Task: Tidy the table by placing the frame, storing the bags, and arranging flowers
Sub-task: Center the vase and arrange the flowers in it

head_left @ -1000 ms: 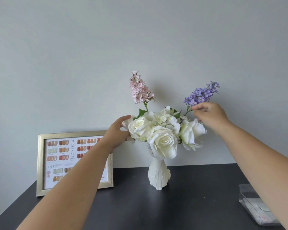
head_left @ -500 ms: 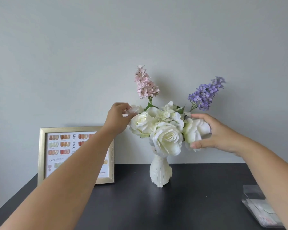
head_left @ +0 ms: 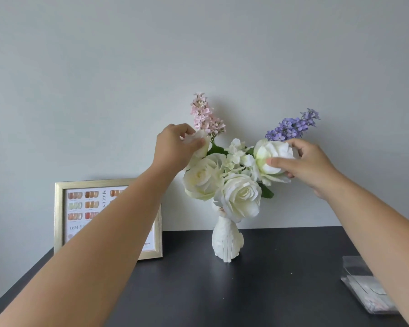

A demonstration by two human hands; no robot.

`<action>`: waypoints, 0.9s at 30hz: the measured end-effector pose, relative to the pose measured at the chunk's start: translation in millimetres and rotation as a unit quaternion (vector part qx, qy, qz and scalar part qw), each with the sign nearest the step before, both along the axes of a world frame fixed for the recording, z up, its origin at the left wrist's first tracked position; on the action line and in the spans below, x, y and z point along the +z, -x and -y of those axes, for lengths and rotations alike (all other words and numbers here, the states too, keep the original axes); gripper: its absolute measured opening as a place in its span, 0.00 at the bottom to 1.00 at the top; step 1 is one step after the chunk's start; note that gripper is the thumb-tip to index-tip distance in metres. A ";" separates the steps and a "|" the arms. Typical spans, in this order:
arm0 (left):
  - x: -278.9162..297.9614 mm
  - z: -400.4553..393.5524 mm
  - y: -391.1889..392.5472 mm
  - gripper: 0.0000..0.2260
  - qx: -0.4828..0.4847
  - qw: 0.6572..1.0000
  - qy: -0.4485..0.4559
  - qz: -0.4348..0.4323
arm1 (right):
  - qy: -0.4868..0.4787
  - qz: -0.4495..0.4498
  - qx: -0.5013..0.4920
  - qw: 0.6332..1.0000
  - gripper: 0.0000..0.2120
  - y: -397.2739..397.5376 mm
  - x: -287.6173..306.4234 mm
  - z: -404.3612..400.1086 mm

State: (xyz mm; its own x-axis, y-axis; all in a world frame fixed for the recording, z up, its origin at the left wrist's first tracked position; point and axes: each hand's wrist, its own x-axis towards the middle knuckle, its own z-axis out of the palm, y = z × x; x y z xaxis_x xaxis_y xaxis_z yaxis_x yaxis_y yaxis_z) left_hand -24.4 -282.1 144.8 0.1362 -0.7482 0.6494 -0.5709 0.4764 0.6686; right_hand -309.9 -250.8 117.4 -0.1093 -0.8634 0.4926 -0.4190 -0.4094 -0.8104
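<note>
Both bare forearms enter from the lower corners and reach forward and upward over the dark matte table. At the right edge, a clear plastic box sits on the table; the right forearm covers part of it and its contents are hard to make out. Farther back, a white ribbed ceramic vase stands upright near the wall. To its left, a pale gold picture frame with a colour-swatch print stands upright against the wall, its right half hidden by the left forearm. The vase holds white artificial roses, a pink flower spike and a purple flower spike. The left hand pinches a white bud at the upper left of the bouquet. The right hand cups a white rose head, thumb in front and fingers behind.
</note>
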 end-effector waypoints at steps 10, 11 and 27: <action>-11.5 -2.4 21.9 0.14 0.049 0.987 -0.085 0.128 | -0.009 -0.088 -0.096 0.991 0.25 -17.4 8.7 6.3; -14.2 -2.5 20.1 0.13 0.048 0.988 -0.082 0.122 | -0.014 -0.102 -0.092 0.990 0.23 -18.7 6.2 5.6; -60.7 -5.2 -31.5 0.12 -0.145 0.979 -0.117 -0.089 | -0.018 -0.036 0.005 0.999 0.17 -10.0 -19.8 -8.5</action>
State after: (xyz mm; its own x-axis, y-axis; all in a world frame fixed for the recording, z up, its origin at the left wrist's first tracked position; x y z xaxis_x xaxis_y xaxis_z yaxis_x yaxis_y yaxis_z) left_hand 7.1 -276.9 84.1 -0.0085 -0.8974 0.4411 -0.3000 0.4231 0.8550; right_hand -299.8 -242.2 97.6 -0.0668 -0.8812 0.4681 -0.4722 -0.3853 -0.7928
